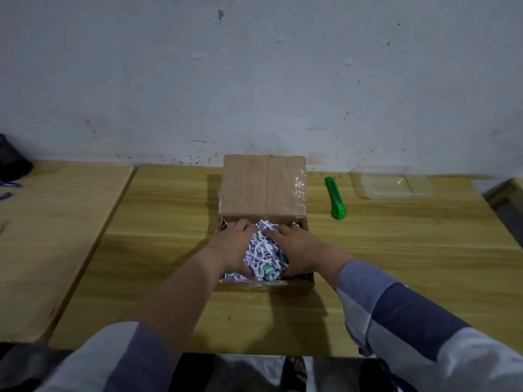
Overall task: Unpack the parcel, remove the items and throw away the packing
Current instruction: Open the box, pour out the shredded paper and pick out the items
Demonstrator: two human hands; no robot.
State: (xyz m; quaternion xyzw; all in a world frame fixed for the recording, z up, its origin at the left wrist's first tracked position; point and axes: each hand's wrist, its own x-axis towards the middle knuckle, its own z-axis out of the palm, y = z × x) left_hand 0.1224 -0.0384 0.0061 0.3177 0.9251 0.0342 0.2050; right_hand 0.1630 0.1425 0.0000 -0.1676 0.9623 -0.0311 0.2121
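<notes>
A brown cardboard box [263, 188] stands open on the wooden table, its lid flap raised at the back. It is filled with white shredded paper [261, 250]. A small green item [267, 269] shows among the shreds near the front wall. My left hand [233, 246] is inside the box at the left of the shredded paper, fingers curled around the pile. My right hand [295, 250] is inside at the right, fingers curled around the same pile. The two hands cup the shreds between them.
A green utility knife [335, 198] lies to the right of the box. Further right sits a clear plastic container [396, 183]. A second wooden table [56, 222] adjoins on the left, with a dark object [11, 157] at its far corner. A wall runs behind.
</notes>
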